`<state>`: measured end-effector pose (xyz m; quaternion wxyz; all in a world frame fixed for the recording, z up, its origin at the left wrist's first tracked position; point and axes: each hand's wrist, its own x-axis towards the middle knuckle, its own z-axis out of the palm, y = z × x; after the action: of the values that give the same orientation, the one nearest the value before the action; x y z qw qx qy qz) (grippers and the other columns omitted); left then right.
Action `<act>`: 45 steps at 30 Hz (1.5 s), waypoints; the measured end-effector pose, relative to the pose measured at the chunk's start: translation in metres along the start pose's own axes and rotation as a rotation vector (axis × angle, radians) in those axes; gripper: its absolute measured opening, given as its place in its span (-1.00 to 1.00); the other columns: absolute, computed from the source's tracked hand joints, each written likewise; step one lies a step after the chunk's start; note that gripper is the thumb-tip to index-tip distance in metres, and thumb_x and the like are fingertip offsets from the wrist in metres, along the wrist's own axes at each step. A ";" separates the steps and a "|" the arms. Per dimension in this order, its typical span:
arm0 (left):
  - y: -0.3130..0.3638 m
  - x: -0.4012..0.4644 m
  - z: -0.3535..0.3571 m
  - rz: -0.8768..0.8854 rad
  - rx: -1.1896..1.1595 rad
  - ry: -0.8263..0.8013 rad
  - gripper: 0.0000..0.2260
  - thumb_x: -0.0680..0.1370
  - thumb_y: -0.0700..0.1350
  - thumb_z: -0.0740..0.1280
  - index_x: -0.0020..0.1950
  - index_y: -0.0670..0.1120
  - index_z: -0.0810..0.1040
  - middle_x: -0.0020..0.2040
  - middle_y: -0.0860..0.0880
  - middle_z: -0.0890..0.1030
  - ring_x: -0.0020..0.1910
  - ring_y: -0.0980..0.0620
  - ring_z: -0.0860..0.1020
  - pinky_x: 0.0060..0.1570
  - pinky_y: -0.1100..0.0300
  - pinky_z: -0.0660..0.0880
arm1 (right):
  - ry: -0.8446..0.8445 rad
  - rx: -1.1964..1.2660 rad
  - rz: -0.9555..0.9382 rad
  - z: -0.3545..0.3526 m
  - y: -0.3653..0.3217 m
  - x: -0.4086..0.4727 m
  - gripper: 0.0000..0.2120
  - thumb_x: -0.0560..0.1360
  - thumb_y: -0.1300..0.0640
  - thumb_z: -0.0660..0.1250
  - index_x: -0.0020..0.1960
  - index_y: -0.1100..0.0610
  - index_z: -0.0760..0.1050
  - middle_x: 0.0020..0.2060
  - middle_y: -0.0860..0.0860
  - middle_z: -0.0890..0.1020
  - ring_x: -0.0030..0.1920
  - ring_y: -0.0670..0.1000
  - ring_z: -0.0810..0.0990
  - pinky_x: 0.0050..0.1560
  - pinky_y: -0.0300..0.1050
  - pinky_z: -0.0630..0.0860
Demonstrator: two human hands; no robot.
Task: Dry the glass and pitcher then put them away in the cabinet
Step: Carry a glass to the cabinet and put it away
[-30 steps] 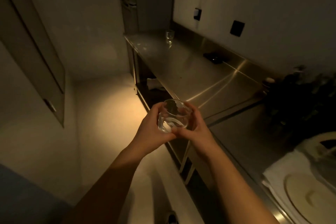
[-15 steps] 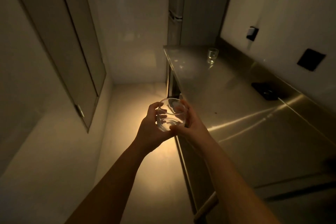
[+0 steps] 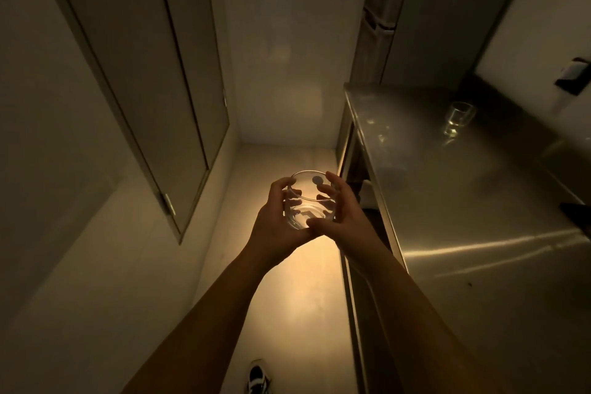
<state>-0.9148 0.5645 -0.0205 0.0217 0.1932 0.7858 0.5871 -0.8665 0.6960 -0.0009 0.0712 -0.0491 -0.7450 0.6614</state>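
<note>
1. Both my hands are out in front at mid-frame, over the floor (image 3: 287, 297), holding one glass (image 3: 308, 201) between them.
2. Left hand (image 3: 275, 217): fingers curled round the glass's left side, tips visible through the wall, thumb low near the base.
3. Right hand (image 3: 339, 211): fingers curled round the right side and far rim, thumb across the front near the base. The two thumbs meet or nearly meet under the glass; can't tell which.
4. The glass is clear, short, tilted with the mouth towards me and up. I can see down into it to the base. Can't tell if it's wet.
5. It's in the air, left of the counter (image 3: 479, 201) edge, touching nothing but my hands.
6. The counter is steel and runs along the right. A second glass (image 3: 457, 118) stands upright at its far end, near the wall, well apart from the one I hold.
7. A dark object (image 3: 575, 217) sits at the counter's right edge, cut off by the frame; can't identify it.
8. Tall cabinet doors (image 3: 153, 73) on the left wall are closed, with a small handle (image 3: 169, 204) at a lower corner.
9. A tall grey unit (image 3: 431, 16) stands past the counter's far end.
10. A shoe (image 3: 257, 377) is on the floor at the bottom of the frame.
11. The light is dim and warm, brightest on the floor below my hands.
</note>
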 end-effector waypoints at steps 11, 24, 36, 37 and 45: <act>-0.038 0.220 -0.055 -0.015 -0.060 -0.033 -0.21 0.30 -0.10 0.60 0.41 -0.01 0.26 0.22 0.04 0.49 0.17 0.06 0.51 0.05 0.25 0.54 | -0.004 -0.036 0.006 0.019 -0.019 0.228 -0.23 0.38 0.28 0.47 0.37 -0.23 0.18 0.28 -0.11 0.38 0.30 0.01 0.39 0.25 0.05 0.49; -0.096 0.441 -0.044 -0.061 -0.085 -0.051 -0.21 0.25 -0.13 0.62 0.37 0.07 0.28 0.21 0.06 0.51 0.16 0.04 0.56 0.07 0.12 0.59 | -0.023 -0.005 0.009 -0.012 0.012 0.451 -0.19 0.33 0.26 0.48 0.43 -0.15 0.19 0.26 -0.12 0.42 0.25 -0.01 0.47 0.14 -0.14 0.56; -0.108 0.693 -0.020 -0.059 0.009 -0.089 -0.19 0.24 -0.17 0.57 0.37 0.14 0.24 0.11 0.26 0.50 0.06 0.29 0.55 0.02 0.37 0.51 | -0.045 -0.018 -0.029 -0.077 0.007 0.693 -0.23 0.41 0.27 0.45 0.46 -0.13 0.16 0.27 -0.19 0.39 0.12 -0.34 0.48 -0.11 -0.46 0.48; -0.109 0.711 -0.019 -0.048 0.014 -0.102 -0.19 0.27 -0.21 0.56 0.38 0.14 0.23 0.11 0.27 0.49 0.07 0.29 0.54 -0.01 0.42 0.49 | -0.042 -0.033 -0.034 -0.081 0.006 0.709 -0.23 0.41 0.25 0.46 0.45 -0.13 0.16 0.27 -0.20 0.39 0.13 -0.32 0.48 -0.11 -0.47 0.47; -0.140 0.846 -0.025 -0.047 -0.024 -0.158 -0.16 0.30 -0.23 0.56 0.43 0.16 0.22 0.20 0.22 0.45 0.17 0.18 0.49 0.08 0.33 0.51 | 0.032 -0.096 -0.040 -0.085 0.012 0.839 -0.23 0.37 0.19 0.51 0.42 -0.17 0.19 0.24 -0.21 0.42 0.22 -0.17 0.47 0.02 -0.39 0.50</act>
<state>-1.7421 0.7870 0.0196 0.0998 0.2199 0.7790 0.5786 -1.6785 0.9211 0.0311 0.0942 -0.0480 -0.7754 0.6226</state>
